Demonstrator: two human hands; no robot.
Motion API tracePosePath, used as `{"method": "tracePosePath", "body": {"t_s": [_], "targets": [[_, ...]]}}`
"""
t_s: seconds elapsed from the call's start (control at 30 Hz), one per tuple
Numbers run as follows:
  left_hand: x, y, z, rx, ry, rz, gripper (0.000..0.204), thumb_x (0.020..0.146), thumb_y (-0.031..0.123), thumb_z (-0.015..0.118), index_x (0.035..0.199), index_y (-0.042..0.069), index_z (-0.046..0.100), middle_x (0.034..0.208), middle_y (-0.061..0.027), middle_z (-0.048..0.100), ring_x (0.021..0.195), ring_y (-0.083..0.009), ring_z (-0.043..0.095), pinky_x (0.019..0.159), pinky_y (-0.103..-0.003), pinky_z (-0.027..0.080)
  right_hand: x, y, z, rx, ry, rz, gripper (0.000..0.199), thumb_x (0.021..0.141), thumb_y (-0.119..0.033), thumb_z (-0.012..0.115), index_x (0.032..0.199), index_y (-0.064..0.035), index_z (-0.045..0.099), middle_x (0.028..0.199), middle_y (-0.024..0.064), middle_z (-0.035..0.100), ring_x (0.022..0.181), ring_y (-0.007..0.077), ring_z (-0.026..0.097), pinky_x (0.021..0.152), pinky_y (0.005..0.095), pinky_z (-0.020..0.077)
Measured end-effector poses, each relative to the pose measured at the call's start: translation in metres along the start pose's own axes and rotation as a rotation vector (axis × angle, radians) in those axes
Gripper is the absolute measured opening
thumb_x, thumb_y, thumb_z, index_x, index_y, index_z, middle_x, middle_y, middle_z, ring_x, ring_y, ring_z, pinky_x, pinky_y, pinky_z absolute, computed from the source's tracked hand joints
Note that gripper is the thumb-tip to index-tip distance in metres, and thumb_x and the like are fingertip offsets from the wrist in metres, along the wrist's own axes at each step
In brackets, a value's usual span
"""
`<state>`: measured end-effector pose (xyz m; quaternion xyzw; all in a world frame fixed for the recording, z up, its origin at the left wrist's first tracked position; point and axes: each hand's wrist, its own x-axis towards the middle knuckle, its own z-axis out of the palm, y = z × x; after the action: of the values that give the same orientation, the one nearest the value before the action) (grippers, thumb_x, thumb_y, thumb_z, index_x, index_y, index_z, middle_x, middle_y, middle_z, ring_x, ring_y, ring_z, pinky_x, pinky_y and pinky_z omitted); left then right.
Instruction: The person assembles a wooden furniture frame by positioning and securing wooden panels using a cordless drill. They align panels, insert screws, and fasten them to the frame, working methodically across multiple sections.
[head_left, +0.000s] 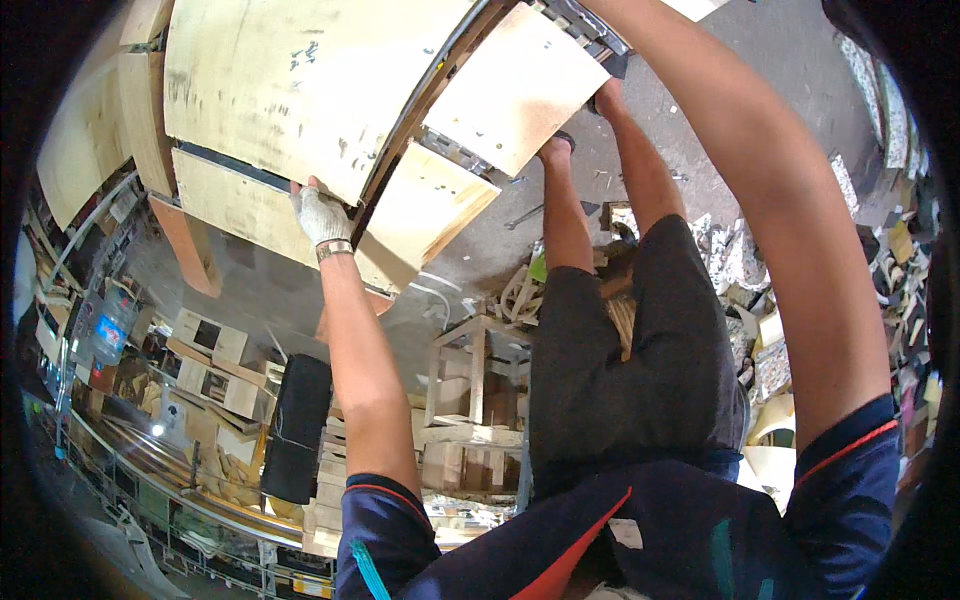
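Observation:
My left hand, in a pale knit work glove with bare fingertips and a band at the wrist, is closed at the edge of a narrow plywood board. Its fingertips reach the dark gap between this board and a large plywood sheet; some of the fingers are hidden. Running beside the sheet is a curved dark strip. Two smaller plywood panels, an upper one and a lower one, lie to its right. My right arm stretches past the top edge, so that hand is out of sight.
Beneath my arm stand a black padded roll and a wooden stool-like frame. Wood offcuts fill racks at lower left, near a large water bottle. Scrap pieces are heaped at right. A wrench lies on the floor by my feet.

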<state>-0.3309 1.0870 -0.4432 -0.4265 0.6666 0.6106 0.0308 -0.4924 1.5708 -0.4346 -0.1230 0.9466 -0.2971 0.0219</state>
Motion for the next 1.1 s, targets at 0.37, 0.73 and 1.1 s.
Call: {"method": "tracePosePath", "body": {"t_s": [0.37,0.73,1.1], "targets": [[0.008,0.001,-0.012,0.011,0.0,0.012,0.063,0.097,0.002,0.052,0.157,0.011,0.038,0.14,-0.0119,0.054,0.123,-0.0254,0.054,0.107,-0.047,0.047,-0.007,-0.013,0.005,-0.068,0.049,-0.031,0.039,0.083,-0.021,0.064,0.121,-0.0153,0.068,0.122,0.0203,0.058,0.117,0.039,0.055,0.094,0.0531,0.048],[-0.01,-0.004,0.01,-0.002,0.036,0.017,0.062,0.095,0.0,0.059,0.152,0.004,0.036,0.109,-0.0076,0.06,0.098,-0.0186,0.059,0.091,-0.036,0.051,-0.007,-0.01,-0.018,0.208,-0.053,0.085,0.045,0.079,-0.018,0.063,0.121,-0.0035,0.064,0.144,0.0245,0.055,0.119,0.0439,0.058,0.103,0.0498,0.0489],[-0.04,-0.011,0.016,0.787,0.205,0.367,0.071,0.095,0.03,0.069,0.149,-0.008,0.044,0.143,-0.0235,0.057,0.13,-0.0347,0.055,0.111,-0.044,0.043,0.072,0.015,-0.018,0.424,0.151,0.114,0.034,0.091,-0.02,0.056,0.119,-0.0051,0.07,0.111,0.0205,0.069,0.096,0.0347,0.069,0.088,0.0446,0.0544]]}}
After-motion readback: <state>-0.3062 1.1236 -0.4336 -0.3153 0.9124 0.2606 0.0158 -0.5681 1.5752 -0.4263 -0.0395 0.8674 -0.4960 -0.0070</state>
